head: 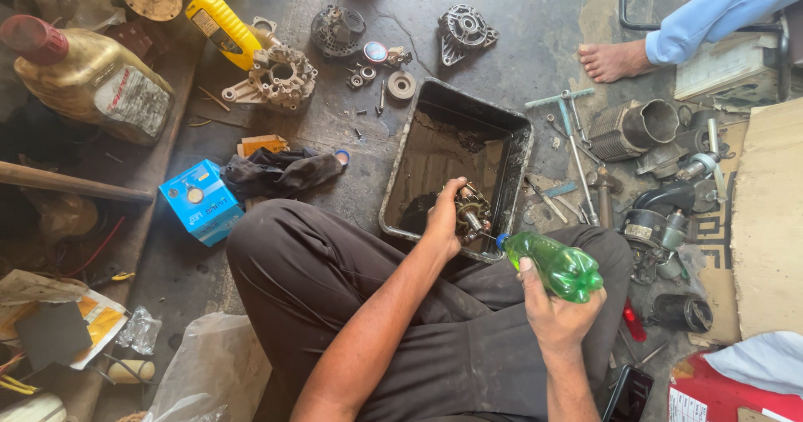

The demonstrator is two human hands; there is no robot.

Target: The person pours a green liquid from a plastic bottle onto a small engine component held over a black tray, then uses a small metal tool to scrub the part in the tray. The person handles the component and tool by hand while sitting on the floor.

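My left hand (442, 217) grips a greasy metal motor part (471, 213) with copper windings, held over the near edge of a dirty black metal tray (512, 150). My right hand (554, 309) holds a green plastic bottle (559, 265) tilted so its blue nozzle (501, 240) points at the part. A thin stream runs from the nozzle toward the part. I sit cross-legged in dark trousers (318, 280) on the floor, with the tray in front of my knees.
Alternator housings (278, 75) (466, 27) (338, 30) and small parts lie beyond the tray. A T-handle wrench (570, 129), a metal cylinder (631, 127) and engine parts lie to the right. A blue box (201, 200), a dark rag (280, 171) and an oil jug (88, 75) are left. Another person's bare foot (615, 58) is top right.
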